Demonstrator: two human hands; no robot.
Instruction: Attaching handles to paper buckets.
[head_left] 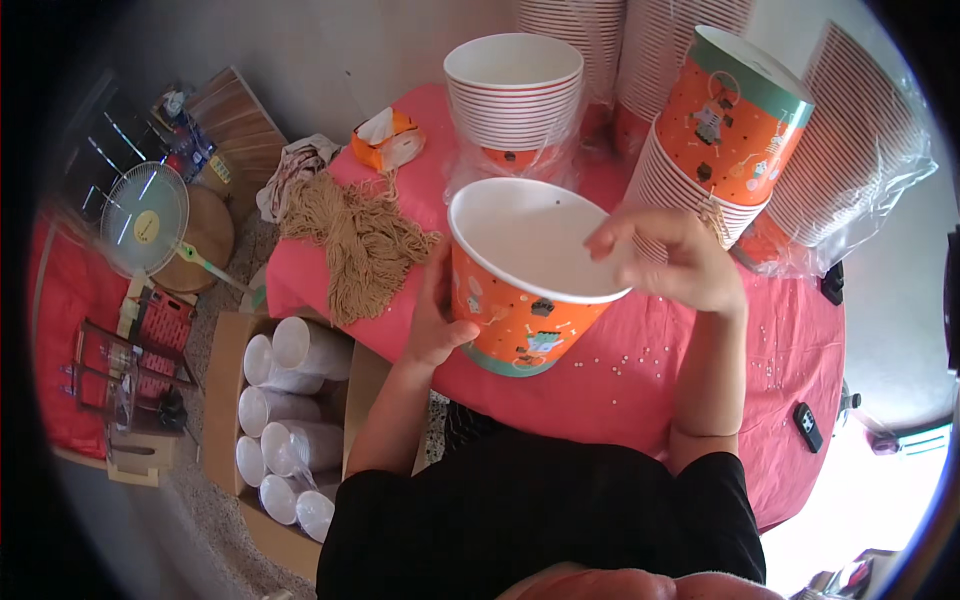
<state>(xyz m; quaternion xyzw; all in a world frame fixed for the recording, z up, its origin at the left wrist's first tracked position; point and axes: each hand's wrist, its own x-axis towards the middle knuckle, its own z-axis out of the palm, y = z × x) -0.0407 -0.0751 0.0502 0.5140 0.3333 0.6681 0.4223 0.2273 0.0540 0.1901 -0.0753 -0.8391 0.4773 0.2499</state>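
Observation:
An orange paper bucket (520, 320) with a white rim, green base band and printed figures is tilted in front of me, its mouth facing up. My left hand (437, 320) grips its left side, thumb on the outer wall. At the right rim, my right hand (680, 260) is raised with thumb and fingers curved and apart; I see nothing held in it. A small dark spot (558, 202) shows on the bucket's inner far wall. To the right, an upside-down orange bucket (735, 125) tops a stack of nested buckets (660, 190), with twine at its lower edge.
Tan twine (365, 245) and an orange-and-white packet (388, 140) lie on the pink-covered table (640, 410). Wrapped bucket stacks (515, 95) stand behind. White bits (625, 365) are scattered near a black object (808, 428). A carton (232, 400) of wrapped white cups and a fan (146, 222) are left.

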